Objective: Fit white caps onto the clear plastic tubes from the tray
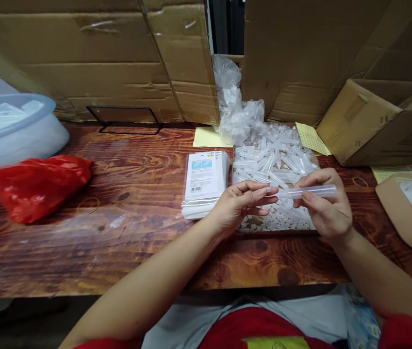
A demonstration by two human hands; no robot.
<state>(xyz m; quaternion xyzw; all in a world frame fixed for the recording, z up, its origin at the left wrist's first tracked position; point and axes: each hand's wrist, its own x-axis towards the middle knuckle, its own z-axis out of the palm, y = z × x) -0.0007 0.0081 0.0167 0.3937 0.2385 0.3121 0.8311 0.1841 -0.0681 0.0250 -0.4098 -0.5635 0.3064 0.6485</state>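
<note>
Red plastic bag, on the counter, left. Stack of labelled packets, flat, just beside the tray of small clear plastic pieces. Left hand: fingers nearly closed at the tube's narrow end; grip on it unclear. Clear tube: roughly level above the tray. Right hand: thumb and fingers closed around the tube's wider end. Open cardboard box, behind, right.

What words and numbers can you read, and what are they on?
"1,000", I think: tiny, atop the white card.
The card's other print, around its barcode: too small.
Yellow sheet beside the open cardboard box: tiny marks, unreadable.
Box: small marks, unreadable.
Blue packet: too blurred.
</note>
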